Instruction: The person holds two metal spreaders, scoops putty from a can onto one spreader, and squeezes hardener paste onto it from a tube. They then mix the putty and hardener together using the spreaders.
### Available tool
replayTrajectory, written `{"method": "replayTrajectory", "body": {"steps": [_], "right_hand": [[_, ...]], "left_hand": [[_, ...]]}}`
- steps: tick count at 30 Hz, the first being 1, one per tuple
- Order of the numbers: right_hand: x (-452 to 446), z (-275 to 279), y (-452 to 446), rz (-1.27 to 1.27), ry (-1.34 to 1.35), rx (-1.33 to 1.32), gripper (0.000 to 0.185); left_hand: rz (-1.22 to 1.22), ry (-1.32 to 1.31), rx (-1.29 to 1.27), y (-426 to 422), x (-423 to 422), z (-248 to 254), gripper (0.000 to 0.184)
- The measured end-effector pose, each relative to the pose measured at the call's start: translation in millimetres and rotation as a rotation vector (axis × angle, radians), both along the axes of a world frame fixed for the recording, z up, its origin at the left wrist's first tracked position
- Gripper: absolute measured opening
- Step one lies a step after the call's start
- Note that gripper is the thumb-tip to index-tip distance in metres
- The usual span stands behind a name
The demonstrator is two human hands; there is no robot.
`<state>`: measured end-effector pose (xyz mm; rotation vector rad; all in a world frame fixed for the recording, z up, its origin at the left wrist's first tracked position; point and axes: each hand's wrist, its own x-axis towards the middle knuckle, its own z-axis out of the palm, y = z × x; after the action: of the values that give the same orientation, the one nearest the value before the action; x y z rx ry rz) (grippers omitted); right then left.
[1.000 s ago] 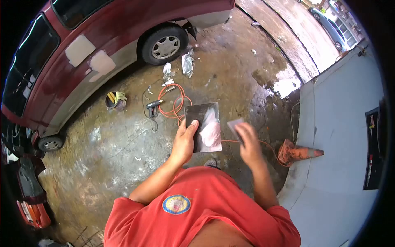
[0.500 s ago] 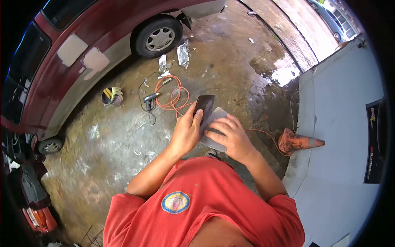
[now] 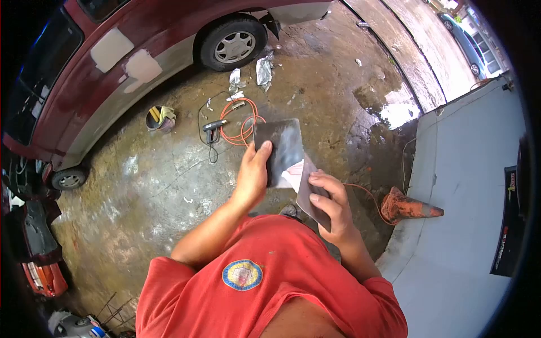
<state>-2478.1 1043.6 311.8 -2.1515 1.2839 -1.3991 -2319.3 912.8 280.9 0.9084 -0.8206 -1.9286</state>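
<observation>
My left hand (image 3: 252,176) is closed on a dark, flat rectangular plate (image 3: 279,141), thumb on its face and the fingers hidden behind. A patch of white-pink paste (image 3: 293,174) lies on the plate's lower right part, beside a whitish smear. In my right hand (image 3: 332,208) is a grey, flat spreader (image 3: 306,188), tilted steeply, its edge at the paste. Both pieces are held in front of my red shirt, above the floor.
A maroon van (image 3: 152,39) with pale patches stands at the upper left. On the wet floor lie a heat gun (image 3: 212,128), an orange hose (image 3: 228,135), crumpled sheets (image 3: 264,72) and a bucket (image 3: 160,120). A traffic cone (image 3: 408,207) is by the wall (image 3: 445,186) at right.
The plate in my left hand has turned to show its face. My right hand has swung the spreader to a steep tilt, and paste shows between them. The view has shifted slightly.
</observation>
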Motion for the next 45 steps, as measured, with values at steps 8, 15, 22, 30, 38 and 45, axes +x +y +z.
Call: {"method": "replayTrajectory", "body": {"steps": [8, 15, 22, 30, 38, 45], "right_hand": [[-24.7, -65.9, -18.1, -0.144, 0.291, 0.288, 0.060], [-18.6, 11.5, -15.3, -0.157, 0.630, -0.008, 0.044], [-22.6, 27.7, -24.9, -0.070, 0.639, 0.075, 0.042], [-21.1, 30.2, -36.5, -0.084, 0.685, 0.127, 0.035], [8.3, -0.9, -8.4, 0.079, 0.566, 0.177, 0.029], [-5.0, 18.8, -1.0, -0.028, 0.283, 0.138, 0.053]], "left_hand": [[0.109, 0.139, 0.316, 22.0, 13.4, 16.5, 0.031], [0.064, 0.044, 0.060, 17.4, 20.6, 12.1, 0.032], [0.027, -0.137, -0.206, 18.6, 22.1, 29.8, 0.031], [-0.226, -0.396, -0.466, 11.6, 15.2, 23.0, 0.041], [-0.147, -0.621, -0.552, 1.0, 11.1, 7.2, 0.043], [0.030, -0.280, -0.318, -1.5, 9.0, 26.2, 0.040]]}}
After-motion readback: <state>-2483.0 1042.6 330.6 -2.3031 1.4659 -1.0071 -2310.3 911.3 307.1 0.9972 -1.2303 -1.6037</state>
